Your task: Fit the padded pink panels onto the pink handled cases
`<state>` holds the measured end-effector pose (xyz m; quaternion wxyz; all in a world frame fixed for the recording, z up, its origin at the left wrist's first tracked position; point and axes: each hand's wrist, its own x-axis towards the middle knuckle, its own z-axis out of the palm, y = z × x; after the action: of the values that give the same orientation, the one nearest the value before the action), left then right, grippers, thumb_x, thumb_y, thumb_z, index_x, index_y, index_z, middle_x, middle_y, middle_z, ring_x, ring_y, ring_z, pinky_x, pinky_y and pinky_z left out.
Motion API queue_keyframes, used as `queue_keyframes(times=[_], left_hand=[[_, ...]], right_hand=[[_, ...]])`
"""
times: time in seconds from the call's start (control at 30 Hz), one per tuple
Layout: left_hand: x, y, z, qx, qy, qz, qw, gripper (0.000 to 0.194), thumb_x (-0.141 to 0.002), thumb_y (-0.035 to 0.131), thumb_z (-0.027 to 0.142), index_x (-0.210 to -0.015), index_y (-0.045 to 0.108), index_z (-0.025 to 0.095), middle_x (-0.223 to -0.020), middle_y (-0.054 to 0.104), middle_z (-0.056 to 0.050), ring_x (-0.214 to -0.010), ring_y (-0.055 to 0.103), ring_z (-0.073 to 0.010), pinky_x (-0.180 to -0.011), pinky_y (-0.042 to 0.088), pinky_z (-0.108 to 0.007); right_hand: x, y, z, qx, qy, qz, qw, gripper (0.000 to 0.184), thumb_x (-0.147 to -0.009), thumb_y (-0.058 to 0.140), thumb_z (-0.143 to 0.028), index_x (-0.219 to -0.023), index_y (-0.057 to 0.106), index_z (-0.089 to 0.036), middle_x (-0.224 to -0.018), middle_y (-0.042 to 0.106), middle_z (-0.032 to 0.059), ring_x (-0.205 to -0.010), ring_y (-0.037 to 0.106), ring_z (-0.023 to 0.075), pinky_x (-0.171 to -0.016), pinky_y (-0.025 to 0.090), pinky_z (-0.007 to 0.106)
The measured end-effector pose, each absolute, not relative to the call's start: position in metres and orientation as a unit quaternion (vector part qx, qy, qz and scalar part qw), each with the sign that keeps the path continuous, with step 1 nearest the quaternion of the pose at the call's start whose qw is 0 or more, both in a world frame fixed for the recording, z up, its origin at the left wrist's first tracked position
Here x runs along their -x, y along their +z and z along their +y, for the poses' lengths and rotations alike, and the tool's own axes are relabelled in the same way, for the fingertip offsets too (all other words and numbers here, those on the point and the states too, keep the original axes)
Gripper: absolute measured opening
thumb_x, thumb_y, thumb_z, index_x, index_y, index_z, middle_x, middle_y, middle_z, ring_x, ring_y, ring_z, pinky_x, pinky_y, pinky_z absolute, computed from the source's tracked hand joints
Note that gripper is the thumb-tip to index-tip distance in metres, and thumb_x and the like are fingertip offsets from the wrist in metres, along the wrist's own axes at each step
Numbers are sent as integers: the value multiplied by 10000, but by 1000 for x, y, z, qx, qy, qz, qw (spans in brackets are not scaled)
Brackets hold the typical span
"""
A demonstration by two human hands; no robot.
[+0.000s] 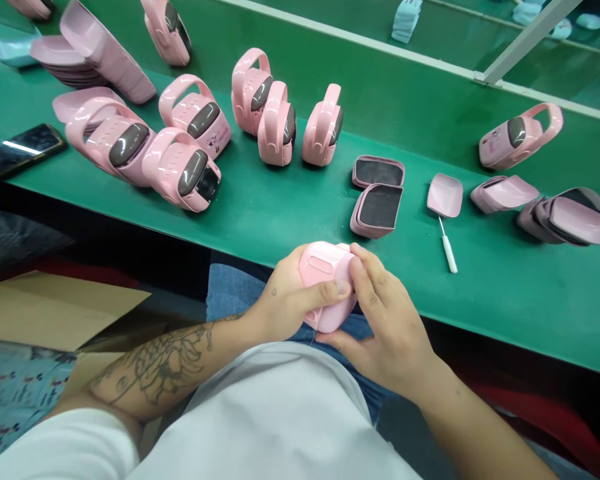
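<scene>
- Left hand [293, 293] and right hand [385, 320] both grasping pink case [327, 287].
- Done: assembled cases [183, 170], upper left.
- Left: loose shells [567, 217] on surface [480, 300], right.

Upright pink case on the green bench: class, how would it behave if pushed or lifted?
The case probably feels light, since the loose shells nearby look like thin plastic. Standing narrow, it may tip if pushed high. Its loop handle should give a steady hold.
</scene>
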<state>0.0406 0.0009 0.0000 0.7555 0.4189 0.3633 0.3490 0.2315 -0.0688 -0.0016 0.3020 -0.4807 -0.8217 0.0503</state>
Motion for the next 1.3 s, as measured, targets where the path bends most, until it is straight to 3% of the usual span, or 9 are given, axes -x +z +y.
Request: queue_keyframes(times=[0.23, 0.4, 0.47, 0.57, 0.6, 0.73, 0.87, 1.0, 1.3], left_hand=[[-47, -8, -2, -377, 358, 371, 770, 690, -782, 938, 461, -1312, 666, 112, -1307, 757, -172, -1190, 704, -329, -1006, 557, -429], [-38, -27, 1, -407, 396, 279, 775, 725, -836, 919, 430, -1442, 609, 181, -1482, 696, -168, -1354, 668, -349, -1113, 556, -444], [-34, -33, 2, -413, 432, 241, 764, 756, -848, 912, 419, -1493, 568, 222, -1571, 639, -162, -1412, 638, -356, -1143, 549, -451], [-31, -40, 0, -397, 487, 222, 746, 885, -829, 926, 441, -1574, 477, 276, -1604, 602, -156, -1409, 639, -358, -1127, 564, -454], [-31, -41, -1, -393, 496, 216, 743, 932, -819, 932, 463, -1597, 450, 285, -1594, 605, -159, -1392, 649, -360, -1108, 574, -456], [-28, -34, -3, -432, 473, 219, 736, 1003, -794, 955, 476, -1627, 438, 269, -1590, 605, -178, -1392, 648, -385, -1097, 581, -471], [-18, -16, 3, -488, 396, 273, 729, 945, -783, 974, 431, -1589, 532, 212, -1609, 597, -175, -1478, 575, -401, -1186, 516, -455], [-13, -5, 7, -487, 358, 313, 732, 763, -826, 946, 413, -1486, 635, 192, -1436, 718, -148, -1306, 684, -349, -1045, 581, -381], [-19, 3, 2, -470, 377, 293, 742, 582, -915, 857, 350, -1449, 697, 179, -1403, 742, -127, -1298, 686, -341, -1081, 581, -407]], right_hand=[[-232, -2, -66, 488, 88, -810, 314, 1132, -924, 841, -492, -1782, 164, -194, -1736, 438, 269, -1569, 510, 456, -1176, 541, 672], [-240, -9, -62, 444, 166, -817, 328, 1166, -889, 873, -529, -1782, 157, -309, -1826, 314, 173, -1684, 326, 440, -1316, 368, 705], [-233, -17, -69, 500, 221, -723, 423, 1081, -878, 869, -573, -1753, 275, -352, -1803, 374, 140, -1656, 381, 437, -1322, 353, 700], [-207, -31, -80, 614, 327, -413, 587, 598, -1014, 683, -610, -1547, 590, -355, -1568, 653, 106, -1393, 668, 342, -1220, 494, 622], [-196, -33, -81, 599, 408, -343, 598, 554, -1038, 600, -665, -1478, 649, -333, -1496, 706, 106, -1340, 698, 328, -1190, 524, 603], [-167, -34, -71, 436, 653, -185, 591, 829, -963, 407, -907, -1395, 723, -275, -1408, 776, 125, -1409, 665, 365, -1175, 544, 604], [-170, -32, -60, 417, 594, -158, 669, 664, -965, 654, -746, -1492, 634, -341, -1436, 766, 61, -1365, 701, 327, -1169, 561, 571], [-179, -35, -65, 419, 584, -201, 666, 576, -980, 723, -615, -1482, 612, -355, -1459, 744, 48, -1315, 724, 309, -1164, 565, 564], [-187, -45, -73, 453, 576, -288, 616, 721, -964, 694, -650, -1579, 507, -324, -1609, 637, 116, -1370, 701, 356, -1154, 580, 593]])
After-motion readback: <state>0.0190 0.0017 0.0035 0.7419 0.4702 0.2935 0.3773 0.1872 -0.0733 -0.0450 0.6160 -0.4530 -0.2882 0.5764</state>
